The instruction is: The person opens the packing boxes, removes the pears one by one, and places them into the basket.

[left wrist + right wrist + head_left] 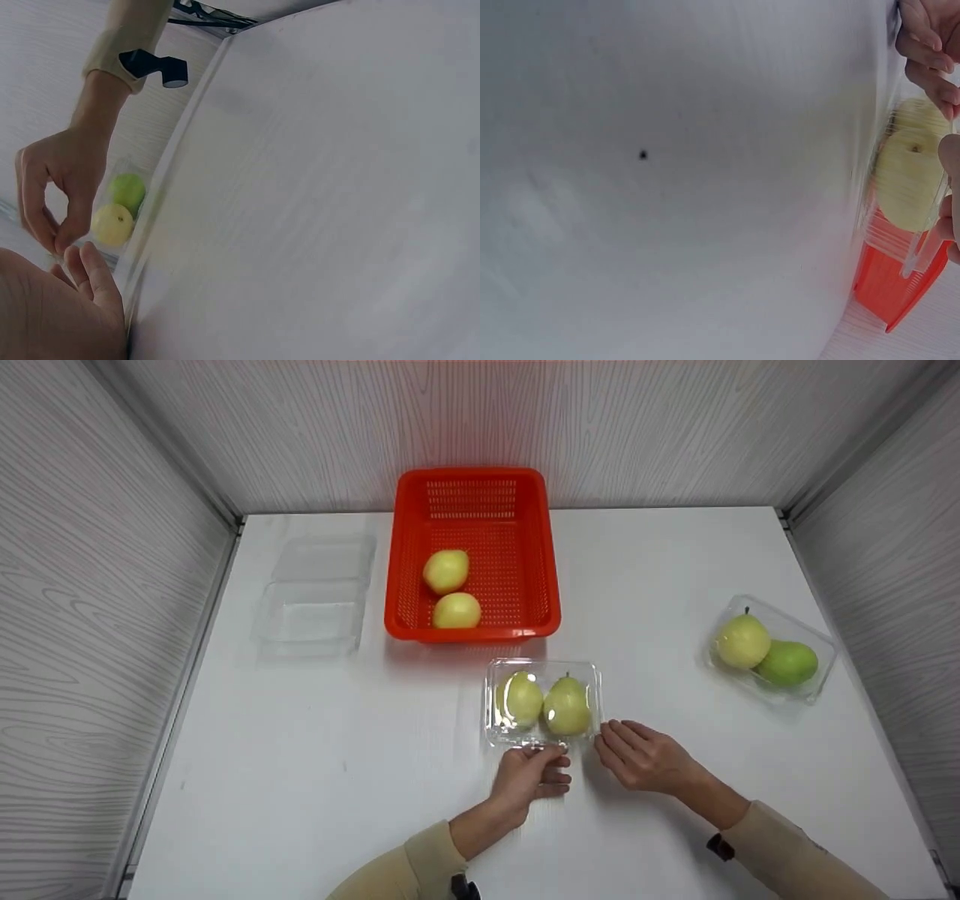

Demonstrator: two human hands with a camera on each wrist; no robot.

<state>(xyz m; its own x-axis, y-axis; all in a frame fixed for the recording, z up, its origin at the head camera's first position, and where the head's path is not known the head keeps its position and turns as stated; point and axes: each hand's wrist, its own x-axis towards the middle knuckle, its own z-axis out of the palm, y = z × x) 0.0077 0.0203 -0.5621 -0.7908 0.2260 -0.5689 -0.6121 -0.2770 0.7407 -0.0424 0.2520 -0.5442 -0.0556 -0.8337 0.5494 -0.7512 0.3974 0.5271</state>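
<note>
A clear plastic clamshell box (544, 666) stands in front of the basket with its lid lying over two yellow-green pears (568, 706). At the middle of its front edge my left hand (529, 780) pinches the rim, thumb on top and the other fingers reaching out below. My right hand (643, 757) pinches the front right corner between thumb and fingertips. The right wrist view shows the pears (907, 180) through the ribbed wall, with the left hand (934, 52) at the rim and the right hand (951, 161) cut off by the frame edge.
A red plastic basket (391, 577) with two yellow fruits (447, 571) stands at the back. Left of it lies an open clear box (311, 619). Near the right edge of the table, another clear box (821, 660) holds a yellow fruit and a green fruit (787, 663). Panels enclose the table.
</note>
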